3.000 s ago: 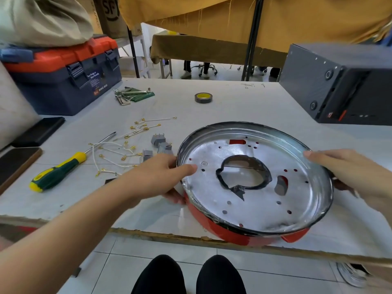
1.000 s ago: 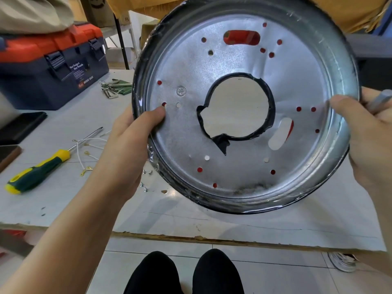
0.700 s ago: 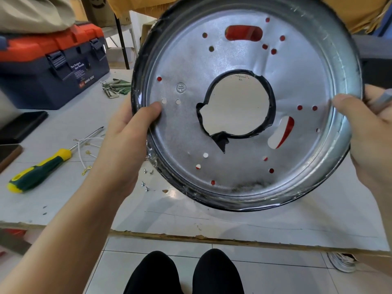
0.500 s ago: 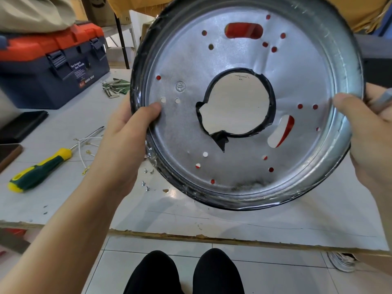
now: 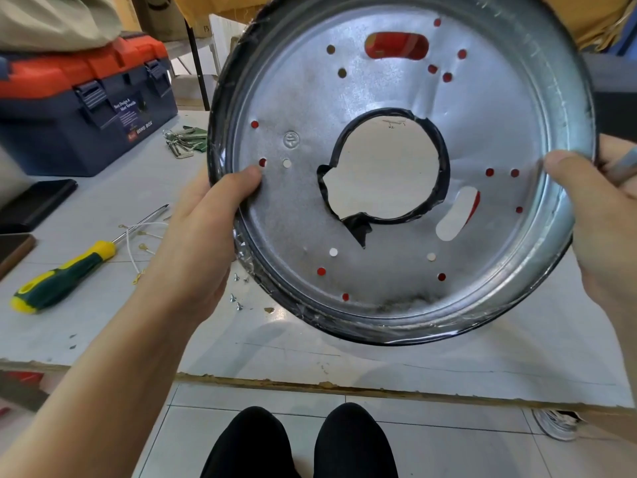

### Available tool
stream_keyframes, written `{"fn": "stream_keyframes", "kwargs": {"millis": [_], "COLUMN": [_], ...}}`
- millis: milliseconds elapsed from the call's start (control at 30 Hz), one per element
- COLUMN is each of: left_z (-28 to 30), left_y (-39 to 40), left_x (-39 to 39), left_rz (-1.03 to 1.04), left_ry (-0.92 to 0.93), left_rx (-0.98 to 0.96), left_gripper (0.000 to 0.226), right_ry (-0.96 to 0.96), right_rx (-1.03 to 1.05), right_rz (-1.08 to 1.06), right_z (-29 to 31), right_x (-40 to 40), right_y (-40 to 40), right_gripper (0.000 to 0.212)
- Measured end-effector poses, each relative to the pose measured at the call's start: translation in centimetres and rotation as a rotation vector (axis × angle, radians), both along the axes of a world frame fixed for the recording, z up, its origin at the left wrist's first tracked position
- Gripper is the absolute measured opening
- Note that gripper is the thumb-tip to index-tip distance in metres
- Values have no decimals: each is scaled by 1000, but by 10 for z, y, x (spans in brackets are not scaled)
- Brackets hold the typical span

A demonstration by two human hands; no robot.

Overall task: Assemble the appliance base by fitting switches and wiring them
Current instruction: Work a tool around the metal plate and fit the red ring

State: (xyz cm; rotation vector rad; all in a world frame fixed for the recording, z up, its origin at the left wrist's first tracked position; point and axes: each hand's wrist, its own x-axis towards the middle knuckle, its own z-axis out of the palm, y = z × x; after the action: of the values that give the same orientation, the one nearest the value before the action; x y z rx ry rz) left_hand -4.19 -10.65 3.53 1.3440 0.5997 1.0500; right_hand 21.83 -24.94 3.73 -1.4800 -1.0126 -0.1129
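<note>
Fingers of both hands clamp the rim of a round metal appliance base (image 5: pixel 396 188), held tilted upright above the white surface (image 5: pixel 344 346). Left hand (image 5: pixel 203 236) grips the left edge, thumb pressed on the inner face; right hand (image 5: pixel 606 215) grips the right edge, thumb over the rim. On the surface lie a green-and-yellow screwdriver (image 5: pixel 62 276), white wires (image 5: pixel 138 236), small screws (image 5: pixel 238 298) and a blue-and-orange toolbox (image 5: pixel 86 105).
</note>
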Motion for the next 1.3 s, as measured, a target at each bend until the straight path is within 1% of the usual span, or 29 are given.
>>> {"fn": "stream_keyframes", "kwargs": {"millis": [200, 300, 333, 433, 533, 733, 833, 967, 1100, 1200, 1300], "left_z": [-2, -2, -3, -3, -2, -2, -3, -4, -5, -8, -12], "left_y": [0, 2, 2, 2, 3, 2, 1, 1, 0, 1, 2], "left_x": [2, 2, 2, 2, 3, 3, 2, 1, 0, -1, -3], "left_rz": [30, 46, 50, 54, 41, 39, 37, 29, 41, 59, 66], "left_ry": [24, 55, 60, 59, 58, 62, 74, 76, 87, 91, 98], "left_rx": [2, 26, 32, 27, 28, 44, 53, 62, 90, 88, 86], "left_gripper": [20, 19, 19, 20, 21, 23, 25, 22, 24, 23, 22], "right_ry": [-17, 10, 7, -2, 1, -23, -35, -76, -98, -87, -57], "right_rx": [-10, 7, 8, 14, 17, 12, 14, -8, -33, -34, -16], "right_rz": [-2, 3, 1, -2, -2, -3, -1, -64, -72, -62, -52], "right_z": [-4, -5, -5, -7, -7, -9, -15, -26, -36, -40, -44], "right_x": [7, 10, 11, 13, 14, 17, 25, 37, 47, 53, 56], "right_y": [-1, 0, 1, 1, 1, 2, 4, 9, 12, 13, 12], "right_gripper": [42, 30, 29, 36, 28, 20, 26, 20, 24, 23, 32]}}
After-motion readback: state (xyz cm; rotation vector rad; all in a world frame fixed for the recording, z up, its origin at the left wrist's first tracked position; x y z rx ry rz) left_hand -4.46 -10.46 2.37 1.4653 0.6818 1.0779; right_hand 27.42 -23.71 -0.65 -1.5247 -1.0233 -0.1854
